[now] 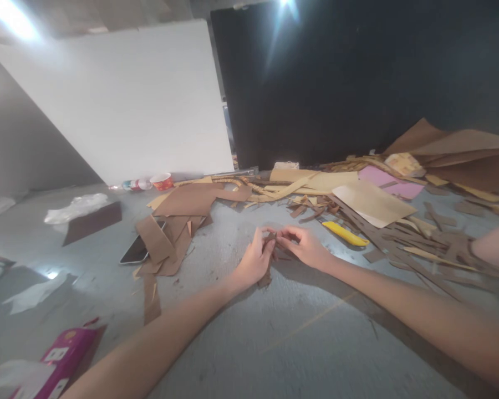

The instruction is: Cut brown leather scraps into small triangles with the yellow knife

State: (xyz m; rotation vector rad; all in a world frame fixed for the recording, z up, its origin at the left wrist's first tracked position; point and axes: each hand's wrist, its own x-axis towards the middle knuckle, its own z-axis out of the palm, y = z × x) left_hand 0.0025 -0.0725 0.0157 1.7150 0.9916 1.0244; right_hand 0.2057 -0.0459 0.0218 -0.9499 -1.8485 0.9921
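Observation:
My left hand (255,257) is closed, with thumb and fingers pinching a small brown leather-like piece (265,279) whose lower end hangs below the palm. Close against it, my right hand (303,245) pinches the same piece near its upper end, fingertips almost touching those of the left. Both hands are just above the grey tabletop (249,343). The fingers hide most of the piece. To the right of my right hand lies a yellow utility knife (344,233).
Leather-like scraps and strips (399,244) cover the right side. At left, brown pieces (156,241) overlap a phone (133,252). A magenta box (69,354) sits front left, a red paper cup (162,180) at the back. Another person's arm (497,244) reaches in from the right.

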